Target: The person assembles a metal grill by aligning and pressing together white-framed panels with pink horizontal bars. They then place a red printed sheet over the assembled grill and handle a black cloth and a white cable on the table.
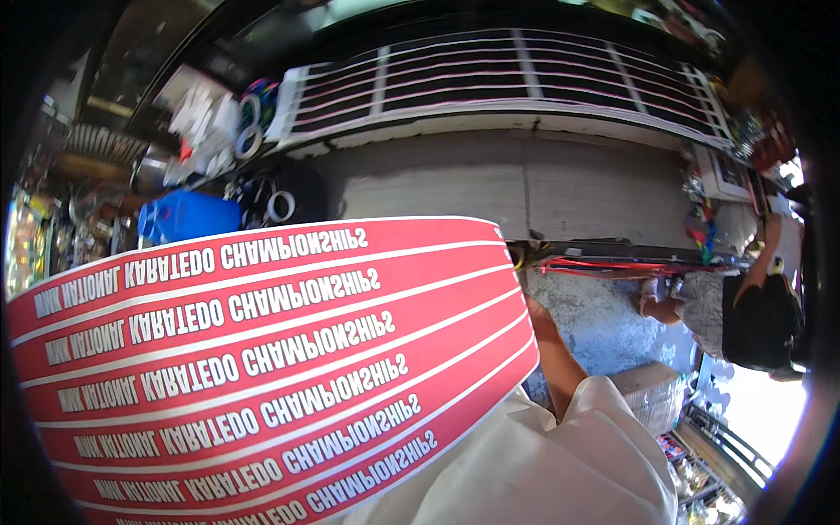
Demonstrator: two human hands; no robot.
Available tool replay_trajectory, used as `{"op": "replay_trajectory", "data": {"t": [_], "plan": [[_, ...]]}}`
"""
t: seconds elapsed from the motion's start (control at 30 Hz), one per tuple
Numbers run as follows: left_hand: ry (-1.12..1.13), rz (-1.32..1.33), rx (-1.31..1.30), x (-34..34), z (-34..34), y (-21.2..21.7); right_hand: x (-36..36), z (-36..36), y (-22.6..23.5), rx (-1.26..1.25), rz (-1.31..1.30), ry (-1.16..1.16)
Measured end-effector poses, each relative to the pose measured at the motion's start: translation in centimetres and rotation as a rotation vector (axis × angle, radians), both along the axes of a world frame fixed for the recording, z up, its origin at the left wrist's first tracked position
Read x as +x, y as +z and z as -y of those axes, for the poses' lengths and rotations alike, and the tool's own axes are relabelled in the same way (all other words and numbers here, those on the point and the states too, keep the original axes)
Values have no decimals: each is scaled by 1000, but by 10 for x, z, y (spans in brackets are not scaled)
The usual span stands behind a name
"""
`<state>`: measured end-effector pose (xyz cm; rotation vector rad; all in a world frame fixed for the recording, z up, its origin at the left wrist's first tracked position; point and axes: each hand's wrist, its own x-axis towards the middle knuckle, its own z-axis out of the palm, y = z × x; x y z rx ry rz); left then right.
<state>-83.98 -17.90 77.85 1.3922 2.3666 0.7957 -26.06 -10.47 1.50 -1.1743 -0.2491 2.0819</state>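
Observation:
A large red printed sheet [289,324] with white lines and rows of white lettering fills the lower left of the head view. It is raised close to me, bowed, with its lettering upside down. My right forearm, bare below a loose white sleeve [604,446], reaches up to the sheet's right edge. My right hand [538,311] is at that edge, mostly behind the sheet, so its fingers are hidden. My left hand does not show.
A grey worktop [437,175] runs across, with a black-and-white striped panel [455,83] along its far side. At left are a blue container [192,217] and a tape roll [281,206]. Another person [761,306] is at right, near a plastic-wrapped box [649,395].

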Motion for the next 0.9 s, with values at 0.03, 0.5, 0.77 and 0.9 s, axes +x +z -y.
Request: {"op": "replay_trajectory", "data": {"t": [0.03, 0.5, 0.77, 0.9], "plan": [[-11, 12, 9, -2, -9, -2, 19, -4, 1, 4, -98, -91], [-206, 596, -72, -141, -195, -242, 235, 34, 78, 343, 399, -1215], [-318, 817, -296, -94, -288, -473, 293, 10, 78, 789, -11, -1045], [-442, 1019, -432, -58, -314, -529, 299, -9, 79, 556, 32, -1169]]}}
